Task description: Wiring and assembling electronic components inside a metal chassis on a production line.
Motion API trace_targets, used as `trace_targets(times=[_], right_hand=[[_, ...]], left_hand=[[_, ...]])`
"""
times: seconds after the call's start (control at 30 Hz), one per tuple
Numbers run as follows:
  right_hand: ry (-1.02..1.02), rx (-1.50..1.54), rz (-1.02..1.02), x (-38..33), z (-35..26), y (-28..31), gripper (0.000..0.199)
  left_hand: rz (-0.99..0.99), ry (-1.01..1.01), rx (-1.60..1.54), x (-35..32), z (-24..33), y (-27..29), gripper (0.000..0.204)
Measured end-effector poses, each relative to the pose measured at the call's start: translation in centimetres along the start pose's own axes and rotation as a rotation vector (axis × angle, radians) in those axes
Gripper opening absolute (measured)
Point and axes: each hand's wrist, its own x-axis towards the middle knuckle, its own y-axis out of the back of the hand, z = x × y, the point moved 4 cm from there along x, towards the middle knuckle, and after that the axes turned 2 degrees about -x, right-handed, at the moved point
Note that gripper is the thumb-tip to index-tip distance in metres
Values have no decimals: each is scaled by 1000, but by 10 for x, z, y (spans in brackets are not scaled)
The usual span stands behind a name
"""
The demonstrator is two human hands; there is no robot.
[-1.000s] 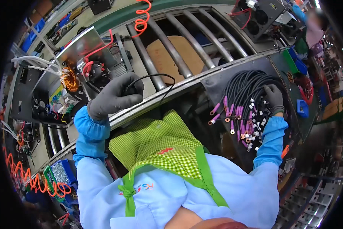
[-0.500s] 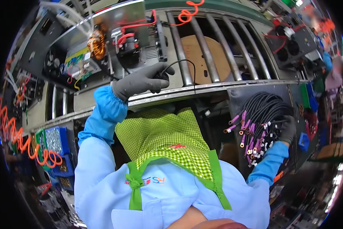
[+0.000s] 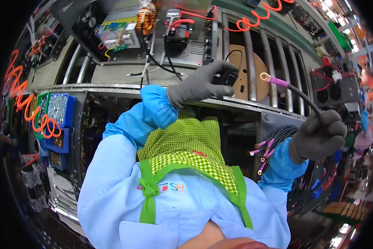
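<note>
My left hand (image 3: 197, 85), in a grey glove, grips a small black part (image 3: 228, 77) with a thin black wire looping up from it, at the front rail of the roller conveyor (image 3: 253, 62). My right hand (image 3: 318, 137), also in a grey glove, holds a black cable (image 3: 299, 94) raised toward the rollers. That cable ends in a purple sleeve and a brass ring terminal (image 3: 264, 76). Below my right wrist a bundle of black cables with purple-sleeved terminals (image 3: 266, 147) hangs in a grey bin.
An open metal chassis (image 3: 153, 29) with a copper coil, green board and wiring sits on the conveyor ahead. Orange coiled hoses (image 3: 31, 103) hang at the left by blue bins of small parts (image 3: 58, 110). A round brown disc (image 3: 246, 68) lies under the rollers.
My right hand has left the cable bundle and lifted one cable up toward the rollers. The view has swung, bringing the chassis nearer the centre. My left hand stays on the black part.
</note>
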Motion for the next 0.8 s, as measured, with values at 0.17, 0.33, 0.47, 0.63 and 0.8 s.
trace_targets(times=[0.17, 0.33, 0.47, 0.63, 0.8], right_hand=[[-131, 65, 14, -17, 22, -25, 36], [-181, 136, 19, -24, 37, -34, 34], [-196, 13, 38, -28, 43, -41, 35], [-392, -16, -115, -36, 44, -68, 30], [-735, -355, -271, -44, 62, -84, 27]], left_hand=[[149, -46, 30, -20, 11, 4, 55], [222, -202, 307, -34, 24, 7, 59], [253, -262, 450, -38, 30, 5, 58], [169, -295, 622, -38, 36, 7, 56], [179, -550, 631, -53, 46, 4, 52]])
